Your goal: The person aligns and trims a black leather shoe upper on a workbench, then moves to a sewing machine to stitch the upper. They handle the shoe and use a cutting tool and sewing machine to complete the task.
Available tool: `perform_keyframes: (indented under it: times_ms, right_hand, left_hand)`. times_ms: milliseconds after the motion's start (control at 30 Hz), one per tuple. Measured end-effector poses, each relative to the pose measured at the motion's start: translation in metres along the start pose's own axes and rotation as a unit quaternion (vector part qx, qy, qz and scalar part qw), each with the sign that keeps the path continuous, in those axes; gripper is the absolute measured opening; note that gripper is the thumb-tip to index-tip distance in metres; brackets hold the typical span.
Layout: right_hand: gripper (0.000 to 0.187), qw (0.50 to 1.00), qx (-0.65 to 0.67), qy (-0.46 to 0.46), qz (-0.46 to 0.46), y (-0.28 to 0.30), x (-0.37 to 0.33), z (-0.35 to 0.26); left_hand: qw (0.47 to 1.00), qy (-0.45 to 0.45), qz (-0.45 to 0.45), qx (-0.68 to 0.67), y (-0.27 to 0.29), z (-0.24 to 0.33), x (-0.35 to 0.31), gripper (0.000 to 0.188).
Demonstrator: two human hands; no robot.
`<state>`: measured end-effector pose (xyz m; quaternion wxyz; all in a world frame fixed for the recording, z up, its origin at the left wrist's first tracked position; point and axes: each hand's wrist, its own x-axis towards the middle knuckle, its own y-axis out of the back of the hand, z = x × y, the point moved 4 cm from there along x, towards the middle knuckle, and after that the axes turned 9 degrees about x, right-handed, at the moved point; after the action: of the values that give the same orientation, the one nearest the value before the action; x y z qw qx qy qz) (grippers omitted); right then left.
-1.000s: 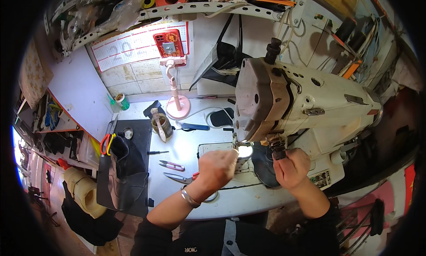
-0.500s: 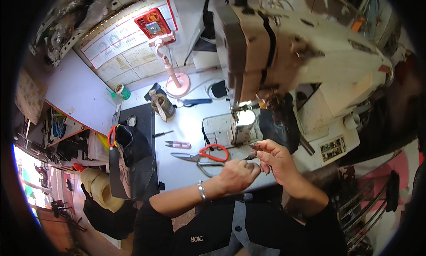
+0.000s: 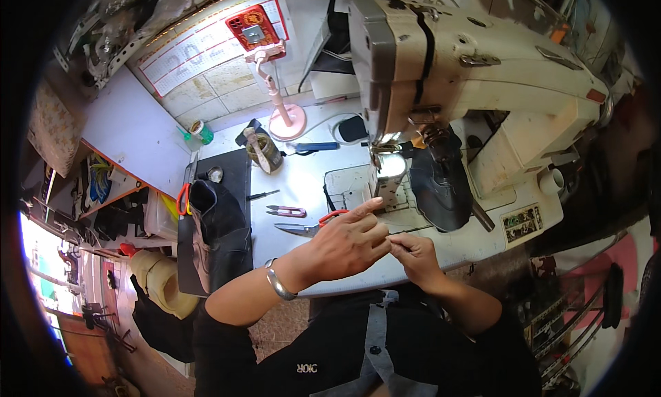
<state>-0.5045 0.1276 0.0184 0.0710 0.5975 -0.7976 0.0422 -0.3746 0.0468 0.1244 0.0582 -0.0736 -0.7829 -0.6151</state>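
In front of the sewing machine (image 3: 399,87), my two hands meet over the table's near edge. My left hand (image 3: 344,245), with a silver bangle at the wrist, has its index finger stretched to the right and its other fingers curled. Beside its fingertips, my right hand (image 3: 416,255) is closed in a pinch. Whatever lies between the fingers is too small or hidden to name. Red-handled scissors (image 3: 296,229) lie partly under my left hand. Small pink thread snips (image 3: 288,212) rest beyond them. A black leather piece (image 3: 441,197) lies right of the needle area.
A dark boot (image 3: 224,225) lies on a black mat at the left. Behind are a jar (image 3: 270,157) with a brush, a blue-handled tool (image 3: 317,146) and a pink phone stand (image 3: 288,123). A small parts tray (image 3: 522,223) sits at the right corner.
My left hand has turned, its index finger now stretched out over the scissors' handles. My right hand has dropped slightly and closed; the dark small item at its fingers no longer shows. The view has shifted.
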Motion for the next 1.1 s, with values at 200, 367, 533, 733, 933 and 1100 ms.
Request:
perform_keyframes:
  times_ms: [200,367,533,733,933,1100]
  right_hand:
    - [0.014,0.997,-0.011,0.044,-0.070,-0.068,0.043,0.057]
    - [0.021,0.927,-0.272,0.149,-0.210,-0.180,0.125,0.114]
    - [0.027,0.853,-0.433,0.145,-0.253,-0.206,0.148,0.134]
    - [0.025,0.909,-0.351,0.076,-0.211,-0.193,0.150,0.112]
    - [0.020,0.974,-0.139,0.078,-0.159,-0.106,0.073,0.080]
    - [0.038,0.878,0.339,-0.333,-0.057,0.005,-0.026,0.053]
  left_hand:
    - [0.933,0.118,0.219,-0.261,0.020,-0.027,-0.008,0.015]
    - [0.633,0.319,0.238,-0.664,-0.015,-0.020,0.003,0.002]
    - [0.502,0.363,0.255,-0.743,-0.040,-0.016,0.009,0.012]
    - [0.467,0.404,0.235,-0.751,-0.054,-0.009,0.023,0.013]
    - [0.467,0.412,0.250,-0.742,-0.051,-0.004,0.030,0.014]
    - [0.476,0.407,0.265,-0.733,-0.050,0.002,0.036,0.015]
